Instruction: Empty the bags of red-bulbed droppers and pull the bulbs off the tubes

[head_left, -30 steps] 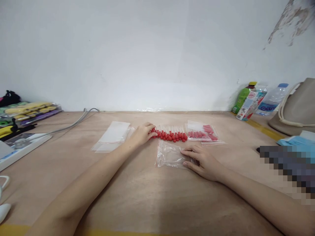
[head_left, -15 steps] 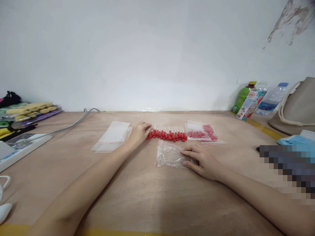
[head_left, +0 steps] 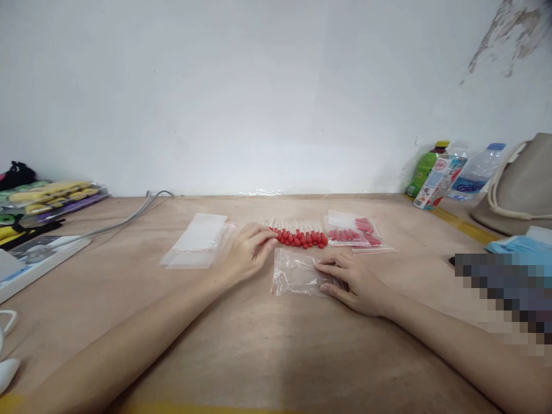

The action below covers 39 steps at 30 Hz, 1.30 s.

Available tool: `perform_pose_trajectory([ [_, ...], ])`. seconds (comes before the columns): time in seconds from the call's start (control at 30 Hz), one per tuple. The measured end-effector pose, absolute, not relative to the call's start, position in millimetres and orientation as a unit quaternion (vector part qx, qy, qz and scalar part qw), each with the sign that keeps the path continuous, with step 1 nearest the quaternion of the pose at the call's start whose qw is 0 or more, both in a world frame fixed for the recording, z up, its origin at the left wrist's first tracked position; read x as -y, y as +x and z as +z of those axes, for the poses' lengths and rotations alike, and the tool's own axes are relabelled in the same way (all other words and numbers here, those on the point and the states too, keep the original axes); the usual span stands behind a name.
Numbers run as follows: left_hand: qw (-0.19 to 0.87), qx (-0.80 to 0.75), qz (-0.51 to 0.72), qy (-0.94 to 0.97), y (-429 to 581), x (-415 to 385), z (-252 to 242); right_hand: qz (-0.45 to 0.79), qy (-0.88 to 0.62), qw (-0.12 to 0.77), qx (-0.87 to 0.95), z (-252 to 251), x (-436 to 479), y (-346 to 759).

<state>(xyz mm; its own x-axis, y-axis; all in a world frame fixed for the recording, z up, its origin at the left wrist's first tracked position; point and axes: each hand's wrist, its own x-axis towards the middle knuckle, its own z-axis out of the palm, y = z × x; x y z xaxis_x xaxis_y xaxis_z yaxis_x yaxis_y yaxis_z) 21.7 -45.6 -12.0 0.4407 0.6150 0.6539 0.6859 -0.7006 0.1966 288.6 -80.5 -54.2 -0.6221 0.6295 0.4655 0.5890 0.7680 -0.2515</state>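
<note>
My left hand [head_left: 249, 248] is curled at the left end of a row of red-bulbed droppers [head_left: 304, 237], its fingertips pinched on a few of them. My right hand [head_left: 354, 280] lies on the right edge of a clear zip bag [head_left: 295, 273] just in front of the row, fingers together and holding the bag against the wooden table [head_left: 259, 345]. The bag looks empty.
A stack of empty clear bags [head_left: 199, 244] lies left of my left hand. Bags filled with droppers [head_left: 354, 232] lie at the right end of the row. Bottles [head_left: 435, 172] and a beige bag [head_left: 520, 190] stand far right, a cable [head_left: 129, 218] and coloured packets [head_left: 52, 195] far left.
My left hand has drawn back toward me and to the left from the row's left end, closing its fingers on droppers. The right hand and the bag have stayed put.
</note>
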Motion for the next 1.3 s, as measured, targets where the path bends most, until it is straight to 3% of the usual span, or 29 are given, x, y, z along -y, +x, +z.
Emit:
perform_pose_trajectory([
  [0.23, -0.061, 0.302, -0.147, -0.940, 11.3, 79.1, -28.8, 0.047, -0.329, 0.223, 0.917, -46.1, 82.0, 286.5],
  [0.5, -0.105, 0.375, -0.054, -0.919, -8.3, 78.8, -25.3, 0.046, -0.340, 0.198, 0.918, -44.9, 79.9, 289.6],
  [0.73, -0.150, 0.384, -0.097, -0.906, -7.3, 77.8, -26.4, 0.045, -0.328, 0.228, 0.916, -48.9, 76.3, 293.9],
  [0.97, -0.274, 0.380, -0.205, -0.859, -1.7, 76.9, -30.1, -0.086, -0.484, 0.373, 0.787, -53.4, 44.7, 321.9],
  [1.1, -0.276, 0.418, -0.250, -0.828, 3.4, 79.5, -33.4, -0.105, -0.568, 0.350, 0.737, -50.3, 21.5, 343.8],
  [1.3, -0.177, 0.536, -0.246, -0.788, 8.8, 85.2, -37.0, -0.091, -0.668, 0.241, 0.698, -42.6, -9.5, 346.9],
])
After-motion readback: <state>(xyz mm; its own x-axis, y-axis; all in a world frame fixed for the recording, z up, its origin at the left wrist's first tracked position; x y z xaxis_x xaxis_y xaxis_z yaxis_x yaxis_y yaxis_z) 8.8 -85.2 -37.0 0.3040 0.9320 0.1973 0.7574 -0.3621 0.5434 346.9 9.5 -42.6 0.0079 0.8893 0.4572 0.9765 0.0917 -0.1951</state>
